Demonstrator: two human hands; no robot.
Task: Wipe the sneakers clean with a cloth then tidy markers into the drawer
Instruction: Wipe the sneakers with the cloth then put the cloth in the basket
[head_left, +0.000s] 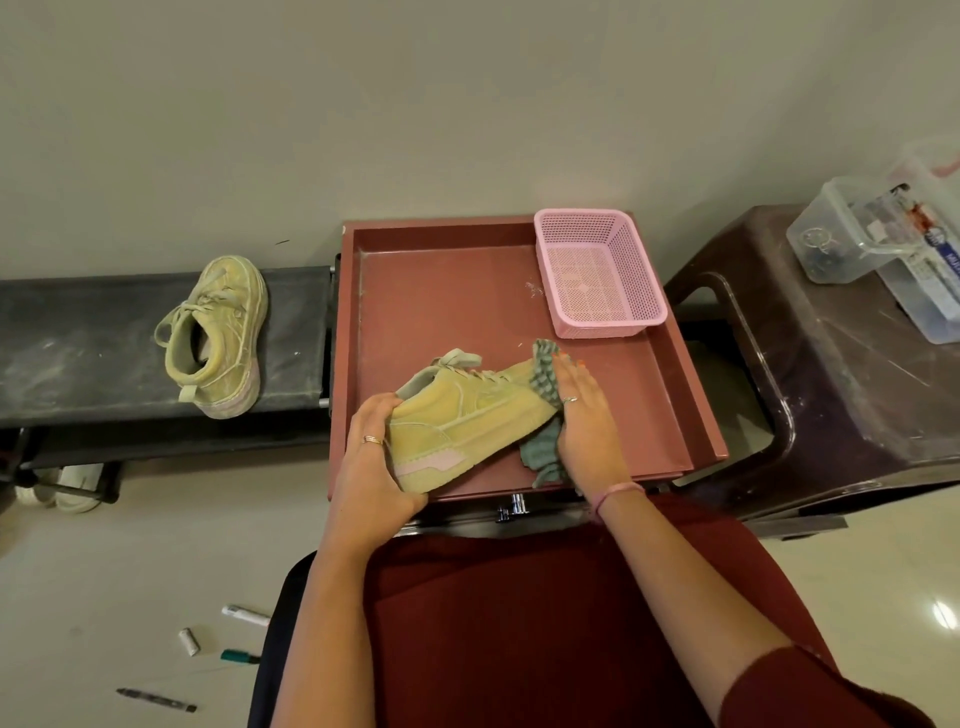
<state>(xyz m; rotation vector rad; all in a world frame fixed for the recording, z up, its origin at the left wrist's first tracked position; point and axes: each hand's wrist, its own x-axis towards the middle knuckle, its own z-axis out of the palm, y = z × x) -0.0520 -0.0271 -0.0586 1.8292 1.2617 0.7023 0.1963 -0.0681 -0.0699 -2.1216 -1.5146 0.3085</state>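
So the left hand (371, 470) grips the heel end of a yellow sneaker (465, 423) lying on its side in the open reddish drawer (675, 364), while the right hand (584, 415) presses a green cloth (543, 449) flat-fingered against the toe. The other sneaker (221, 335) sits on the dark bench (78, 353) to the left, a pink basket (597, 273) is in the drawer's far right corner, and the markers (244, 616) are scattered on the floor, lower left

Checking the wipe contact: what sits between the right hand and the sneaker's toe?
In the head view, the green cloth lies between the right hand and the toe of the sneaker; the palm presses it.
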